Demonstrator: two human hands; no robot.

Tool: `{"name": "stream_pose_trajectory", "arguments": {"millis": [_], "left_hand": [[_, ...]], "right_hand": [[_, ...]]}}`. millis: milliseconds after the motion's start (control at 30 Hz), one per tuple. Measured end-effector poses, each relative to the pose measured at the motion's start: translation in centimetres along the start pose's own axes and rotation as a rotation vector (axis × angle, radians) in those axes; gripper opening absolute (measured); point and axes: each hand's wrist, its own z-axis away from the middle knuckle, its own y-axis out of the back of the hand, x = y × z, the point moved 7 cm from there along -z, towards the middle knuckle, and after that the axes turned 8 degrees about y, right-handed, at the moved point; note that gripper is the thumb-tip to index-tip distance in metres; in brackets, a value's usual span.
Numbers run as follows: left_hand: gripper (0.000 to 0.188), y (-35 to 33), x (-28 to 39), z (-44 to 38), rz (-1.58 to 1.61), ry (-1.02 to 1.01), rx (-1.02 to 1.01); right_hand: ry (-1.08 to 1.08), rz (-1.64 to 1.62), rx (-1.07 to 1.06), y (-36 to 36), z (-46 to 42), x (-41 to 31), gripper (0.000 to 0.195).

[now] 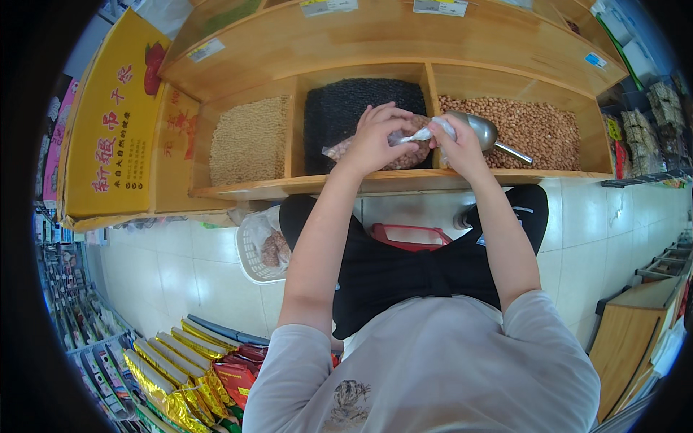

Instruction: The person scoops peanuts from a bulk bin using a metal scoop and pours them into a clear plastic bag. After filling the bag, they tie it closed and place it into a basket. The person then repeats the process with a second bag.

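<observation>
A clear plastic bag of peanuts [403, 161] lies over the front of the compartment of black beans [354, 100]. Its neck is twisted into a thin white strand [424, 133]. My right hand [459, 142] pinches the end of that strand, near the divider. On the bag's left side, my left hand [373, 138] curls around the base of the twist, thumb below and fingers above. Just beyond my right hand, a metal scoop [476, 129] rests on loose peanuts [541, 130], its handle pointing toward the front right.
Pale yellow beans [249, 140] fill the left compartment of the wooden bin [335, 187]. A yellow carton [113, 130] stands left. Below are a white basket [252, 260] holding bagged peanuts and a red-framed object [409, 236] between my legs. Gold packets [168, 373] stand behind me at left.
</observation>
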Motion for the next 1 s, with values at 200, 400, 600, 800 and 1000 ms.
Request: {"name": "stream_pose_trajectory", "arguments": {"millis": [200,400,600,800,1000], "left_hand": [[0.020,-0.3,-1.0,-0.5,0.252,0.178,-0.080],[0.023,0.9,-4.5,-0.3,0.556,0.459,0.194],[0.029,3.5,-5.7,0.8,0.879,0.334,0.547],[0.034,9.1,-4.4,1.9,0.799,0.359,0.798],[0.035,21.5,-3.3,7.4,0.883,0.196,1.018]], "right_hand": [[0.120,-0.183,0.091,0.7,-0.2,-1.0,0.034],[0.212,-0.244,0.169,1.5,-0.3,-1.6,0.046],[0.087,-0.216,0.155,1.4,-0.5,-0.5,0.041],[0.121,-0.170,0.146,1.4,-0.7,-0.1,0.025],[0.120,-0.073,0.125,1.7,-0.5,0.0,0.019]]}}
